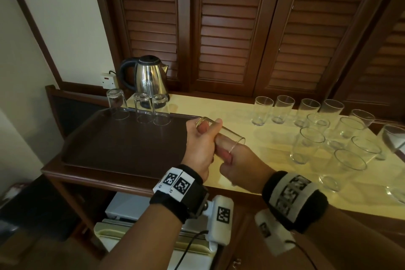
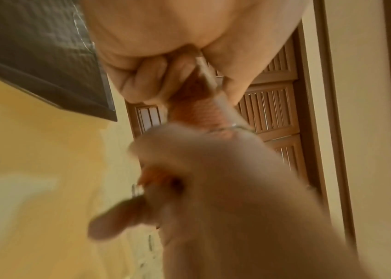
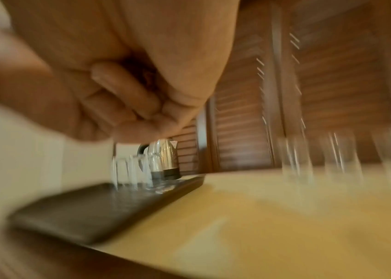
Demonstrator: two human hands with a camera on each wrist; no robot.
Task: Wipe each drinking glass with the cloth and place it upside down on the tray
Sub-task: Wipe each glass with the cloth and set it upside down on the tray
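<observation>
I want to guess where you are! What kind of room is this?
Probably a hotel room's drinks corner: a shiny steel electric kettle, a dark brown plastic serving tray with upturned clear glasses, and brown louvred wooden wardrobe doors behind.

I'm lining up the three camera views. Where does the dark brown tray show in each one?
Head: the dark brown tray fills the left-centre, on the counter, three upturned glasses at its far edge.
Left wrist: its corner shows at upper left, beside the left hand.
Right wrist: blurred, lower left to centre, same glasses on it.
Shared landmark: the louvred wooden doors behind the counter, seen in all three.
</observation>
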